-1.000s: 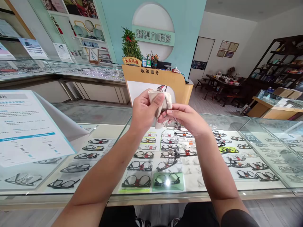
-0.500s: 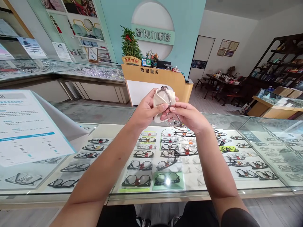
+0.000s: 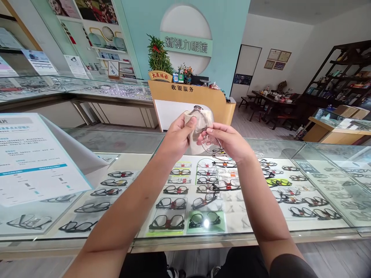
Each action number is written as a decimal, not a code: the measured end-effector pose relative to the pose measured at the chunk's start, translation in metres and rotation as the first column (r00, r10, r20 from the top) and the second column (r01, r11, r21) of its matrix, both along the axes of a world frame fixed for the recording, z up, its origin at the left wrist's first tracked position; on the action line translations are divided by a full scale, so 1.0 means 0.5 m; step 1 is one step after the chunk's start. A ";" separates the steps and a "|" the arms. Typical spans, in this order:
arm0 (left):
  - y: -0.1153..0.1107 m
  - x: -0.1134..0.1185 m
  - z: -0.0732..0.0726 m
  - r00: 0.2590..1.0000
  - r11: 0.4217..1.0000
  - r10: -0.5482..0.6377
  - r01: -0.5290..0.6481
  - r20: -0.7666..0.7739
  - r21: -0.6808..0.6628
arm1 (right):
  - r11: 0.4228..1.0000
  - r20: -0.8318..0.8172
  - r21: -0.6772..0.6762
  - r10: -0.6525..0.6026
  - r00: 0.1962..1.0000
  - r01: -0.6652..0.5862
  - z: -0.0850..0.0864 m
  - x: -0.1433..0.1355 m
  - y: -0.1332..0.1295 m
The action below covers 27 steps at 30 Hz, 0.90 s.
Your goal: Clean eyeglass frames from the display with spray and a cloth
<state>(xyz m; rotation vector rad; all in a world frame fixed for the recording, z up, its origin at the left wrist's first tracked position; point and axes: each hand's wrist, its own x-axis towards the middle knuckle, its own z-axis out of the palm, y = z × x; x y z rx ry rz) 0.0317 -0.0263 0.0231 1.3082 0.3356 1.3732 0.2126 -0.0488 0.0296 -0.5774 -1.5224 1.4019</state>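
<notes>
head view: your left hand [image 3: 178,135] is clamped on the pale cloth [image 3: 193,147], and its thumb lies at the upper lens of the thin-rimmed glasses [image 3: 213,146], with the cloth behind this lens. your right hand [image 3: 233,142] pinches the frame near its middle, thumb and first finger close together; what the other right fingers do behind is partly hidden, so i cannot tell. the glasses are tilted, one lens up and one lens down, held in the air above the far part of the glass surface [image 3: 203,242], about midway between its left and right sides. i judge that you are at the step of wiping the upper lens. for this the frame must be kept steady and the thumb pressure soft, because the thin rim could bend.

around you, rows of display frames [image 3: 166,222] seem to lie under the glass, from the near edge toward the far edge, and one pair is on a green tray [image 3: 220,227]. a big printed card [image 3: 37,154] stands at the left of the surface, well apart from the glasses. the cash desk [image 3: 187,94] is beyond the far edge. nothing visible blocks your hands, i think.
</notes>
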 end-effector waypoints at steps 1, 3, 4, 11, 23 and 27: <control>-0.002 -0.002 0.003 1.000 1.000 -0.016 0.015 -0.020 -0.001 | 1.000 0.006 0.007 -0.006 1.000 0.006 0.003 0.004 -0.001; -0.006 -0.006 0.006 0.998 1.000 -0.025 0.026 -0.056 0.009 | 1.000 0.016 0.005 -0.008 1.000 0.008 0.006 0.010 -0.001; -0.007 -0.006 0.006 0.997 1.000 -0.019 0.020 -0.070 0.015 | 1.000 0.016 -0.002 -0.004 1.000 0.004 0.006 0.011 -0.001; -0.010 0.001 -0.008 0.983 0.981 0.182 -0.179 -0.030 0.075 | 0.998 0.004 -0.040 0.049 0.999 -0.049 -0.006 -0.016 -0.003; 0.017 -0.035 0.009 0.988 0.997 -0.045 0.054 -0.148 0.059 | 1.000 0.019 -0.007 0.025 1.000 -0.025 -0.004 0.012 0.013; 0.020 -0.025 0.002 0.988 0.996 -0.062 0.071 -0.140 0.059 | 0.996 -0.035 -0.054 0.071 0.997 -0.073 -0.010 0.004 0.018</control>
